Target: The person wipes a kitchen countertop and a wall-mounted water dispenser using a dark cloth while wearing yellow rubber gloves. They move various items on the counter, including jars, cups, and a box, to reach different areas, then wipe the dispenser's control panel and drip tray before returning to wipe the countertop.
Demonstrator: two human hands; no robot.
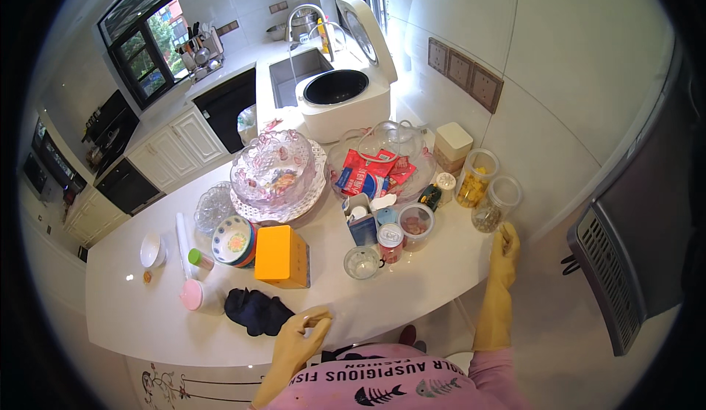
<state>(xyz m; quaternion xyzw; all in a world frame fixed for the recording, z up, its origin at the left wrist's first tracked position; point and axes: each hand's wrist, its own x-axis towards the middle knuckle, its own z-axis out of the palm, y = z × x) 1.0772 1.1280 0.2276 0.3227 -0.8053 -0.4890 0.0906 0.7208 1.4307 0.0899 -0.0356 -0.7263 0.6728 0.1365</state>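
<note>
My left hand (306, 330), in a yellow rubber glove, is over the counter's front edge with fingers loosely curled and nothing visible in it. Just left of it lies a crumpled dark cloth (258, 312). My right hand (506, 244), gloved the same way, is at the counter's right edge, its fingers curled beside the base of a clear jar (496, 206) with small pale contents. Whether it touches that jar is not plain. Behind the jar stands another clear one with yellow pieces (475, 184). An orange box (276, 255) stands beyond my left hand.
Mid-counter are a glass mug (362, 263), a can (390, 242), a tub (416, 225) and red packets (369, 167). Stacked glass bowls (273, 162), patterned bowls (231, 240) and a pink-lidded container (199, 296) stand left. An open-lidded white rice cooker (345, 109) is behind, near the sink (284, 79).
</note>
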